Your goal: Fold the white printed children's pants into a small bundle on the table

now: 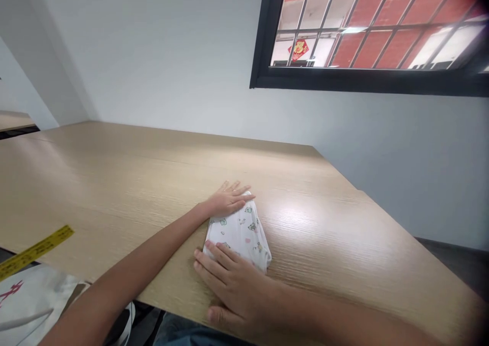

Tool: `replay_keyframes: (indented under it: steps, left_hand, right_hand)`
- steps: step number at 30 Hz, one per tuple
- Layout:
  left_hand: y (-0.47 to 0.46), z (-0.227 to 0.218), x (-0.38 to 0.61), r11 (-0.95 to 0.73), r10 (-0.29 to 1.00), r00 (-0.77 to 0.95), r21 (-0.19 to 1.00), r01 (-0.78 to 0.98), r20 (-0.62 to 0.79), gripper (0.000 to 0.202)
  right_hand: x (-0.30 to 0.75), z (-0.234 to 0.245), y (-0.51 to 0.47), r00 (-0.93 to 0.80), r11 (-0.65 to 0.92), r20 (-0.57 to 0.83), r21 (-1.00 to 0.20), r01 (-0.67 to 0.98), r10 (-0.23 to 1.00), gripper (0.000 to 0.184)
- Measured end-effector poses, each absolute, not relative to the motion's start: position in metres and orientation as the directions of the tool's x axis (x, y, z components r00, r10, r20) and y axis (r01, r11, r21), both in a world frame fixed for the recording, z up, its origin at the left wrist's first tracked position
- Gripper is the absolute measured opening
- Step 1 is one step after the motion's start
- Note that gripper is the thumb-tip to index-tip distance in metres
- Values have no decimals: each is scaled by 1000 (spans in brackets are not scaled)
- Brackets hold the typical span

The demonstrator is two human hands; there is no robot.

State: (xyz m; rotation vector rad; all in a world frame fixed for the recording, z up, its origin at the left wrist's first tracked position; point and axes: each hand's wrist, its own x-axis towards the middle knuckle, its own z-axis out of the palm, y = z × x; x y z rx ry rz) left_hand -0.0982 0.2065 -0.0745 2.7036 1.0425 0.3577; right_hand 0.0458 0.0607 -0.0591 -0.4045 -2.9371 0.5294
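Observation:
A folded white cloth point(244, 231) printed with small animal figures lies flat on the wooden table point(328, 223). Across its far edge rests my left hand point(230, 200), fingers spread and partly on the tabletop. My right hand point(233, 280) lies over the near edge of the cloth with its fingers stretched out to the left. Both palms face down, and neither hand grips anything. Parts of the cloth's near and far edges are hidden under the hands.
A yellow strip with dark marks point(42, 246) juts over the table's left front edge. Below it sits a white bag point(42, 297) with red lettering. A white wall point(171, 55) with a dark-framed, barred window point(305, 78) stands behind the table.

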Motion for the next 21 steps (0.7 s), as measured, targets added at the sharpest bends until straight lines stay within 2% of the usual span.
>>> replay_keyframes:
  steps: [3, 9, 12, 15, 17, 19, 21]
  left_hand:
    - [228, -84, -97, -652, 754, 633, 324, 685, 177, 43]
    - [232, -92, -104, -583, 811, 502, 348, 734, 298, 48]
    - [207, -89, -111, -567, 815, 450, 340, 750, 366, 48]
    - [168, -84, -125, -643, 751, 519, 277, 714, 408, 46]
    - [141, -80, -137, -713, 696, 619, 248, 656, 364, 43]
    - [118, -76, -149, -758, 650, 720, 272, 593, 242, 46]
    - [100, -72, -159, -770, 612, 781, 318, 553, 123, 62]
  right_hand:
    - [45, -58, 54, -957, 886, 61, -400, 235, 282, 63]
    - [44, -49, 59, -964, 878, 53, -428, 215, 262, 62]
    - [53, -45, 69, -950, 899, 75, -355, 257, 302, 61]
    - [71, -42, 85, -920, 907, 97, -235, 350, 380, 56]
    - [86, -42, 96, -915, 909, 94, -194, 370, 392, 59]
    - [98, -45, 105, -923, 916, 89, -190, 353, 374, 67]
    - [106, -50, 110, -930, 924, 105, -199, 327, 351, 70]
